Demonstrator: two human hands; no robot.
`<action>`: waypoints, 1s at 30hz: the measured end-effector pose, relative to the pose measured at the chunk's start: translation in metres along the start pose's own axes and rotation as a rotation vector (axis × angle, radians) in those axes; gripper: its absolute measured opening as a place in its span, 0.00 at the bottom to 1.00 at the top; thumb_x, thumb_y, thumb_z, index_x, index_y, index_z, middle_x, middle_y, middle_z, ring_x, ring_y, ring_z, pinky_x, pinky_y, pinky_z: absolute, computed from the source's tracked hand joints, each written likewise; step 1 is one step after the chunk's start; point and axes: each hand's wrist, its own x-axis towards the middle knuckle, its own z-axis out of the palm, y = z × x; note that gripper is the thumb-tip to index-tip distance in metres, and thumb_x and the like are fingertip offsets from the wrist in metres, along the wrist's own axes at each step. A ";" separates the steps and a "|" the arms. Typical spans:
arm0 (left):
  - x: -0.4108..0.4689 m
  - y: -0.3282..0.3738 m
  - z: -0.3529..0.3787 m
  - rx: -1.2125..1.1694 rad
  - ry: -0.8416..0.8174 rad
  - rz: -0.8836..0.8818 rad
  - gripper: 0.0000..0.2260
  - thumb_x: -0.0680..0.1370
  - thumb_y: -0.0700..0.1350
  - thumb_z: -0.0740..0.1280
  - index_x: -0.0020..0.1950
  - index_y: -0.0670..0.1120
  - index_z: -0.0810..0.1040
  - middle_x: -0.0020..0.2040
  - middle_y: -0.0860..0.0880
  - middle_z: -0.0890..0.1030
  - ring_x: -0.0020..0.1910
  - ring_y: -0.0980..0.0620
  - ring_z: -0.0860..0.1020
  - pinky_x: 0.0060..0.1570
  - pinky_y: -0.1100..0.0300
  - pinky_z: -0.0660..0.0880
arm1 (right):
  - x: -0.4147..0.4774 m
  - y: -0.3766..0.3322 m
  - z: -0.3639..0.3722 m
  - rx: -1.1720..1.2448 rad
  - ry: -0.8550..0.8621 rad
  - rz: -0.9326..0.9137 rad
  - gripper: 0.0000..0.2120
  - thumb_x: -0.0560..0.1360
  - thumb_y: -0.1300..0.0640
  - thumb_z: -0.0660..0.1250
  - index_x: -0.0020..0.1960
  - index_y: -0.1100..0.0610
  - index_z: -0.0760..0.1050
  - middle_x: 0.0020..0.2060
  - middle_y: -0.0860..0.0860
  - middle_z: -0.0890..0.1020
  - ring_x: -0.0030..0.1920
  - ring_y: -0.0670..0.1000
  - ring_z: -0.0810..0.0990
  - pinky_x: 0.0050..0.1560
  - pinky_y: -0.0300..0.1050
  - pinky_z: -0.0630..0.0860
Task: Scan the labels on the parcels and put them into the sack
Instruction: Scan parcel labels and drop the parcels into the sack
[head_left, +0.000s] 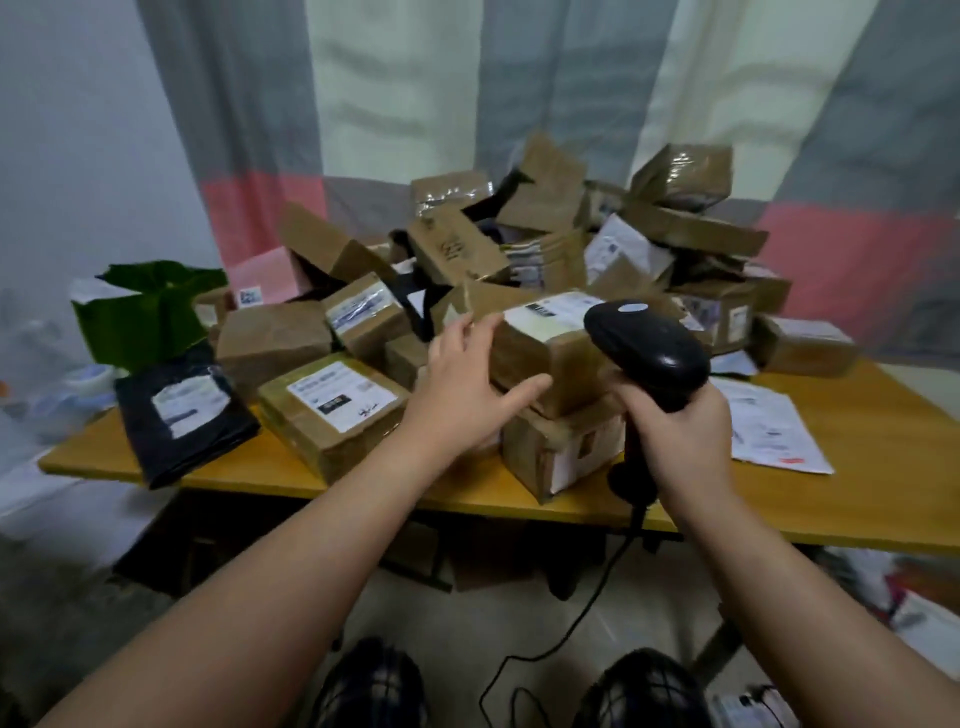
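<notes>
A heap of brown cardboard parcels (545, 244) covers the yellow table (857, 499). My right hand (675, 441) grips the handle of a black barcode scanner (647, 348), whose head points at a taped brown parcel (550, 358) with a white label on top. That parcel rests on another box (561, 452) at the table's front. My left hand (467, 384) lies against the labelled parcel's left side, fingers spread and thumb along its front. No sack is clearly visible.
A black mailer bag (182, 415) and a labelled box (332, 410) lie at the front left. A green bag (140, 317) stands at the far left. White paper sheets (769, 431) lie on the right. The scanner's cable (571, 623) hangs to the floor between my knees.
</notes>
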 end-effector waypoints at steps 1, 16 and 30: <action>0.012 0.007 0.004 -0.008 -0.033 -0.033 0.42 0.67 0.73 0.61 0.76 0.57 0.53 0.77 0.49 0.53 0.76 0.44 0.52 0.69 0.41 0.59 | 0.006 0.004 -0.003 0.044 0.010 0.044 0.12 0.70 0.53 0.75 0.52 0.45 0.78 0.41 0.40 0.83 0.45 0.34 0.80 0.38 0.26 0.72; 0.035 0.025 0.021 -0.303 0.090 -0.063 0.43 0.63 0.64 0.75 0.73 0.56 0.59 0.61 0.55 0.56 0.67 0.52 0.59 0.66 0.55 0.59 | 0.011 0.009 0.008 0.393 0.037 0.210 0.33 0.63 0.43 0.75 0.66 0.52 0.75 0.57 0.48 0.83 0.59 0.48 0.80 0.60 0.51 0.78; -0.043 0.023 0.000 -0.853 0.124 -0.085 0.27 0.73 0.59 0.66 0.70 0.55 0.63 0.63 0.55 0.69 0.62 0.56 0.72 0.59 0.59 0.73 | -0.022 -0.018 0.003 0.398 -0.083 0.049 0.21 0.70 0.61 0.76 0.62 0.56 0.78 0.55 0.51 0.84 0.58 0.49 0.82 0.60 0.52 0.78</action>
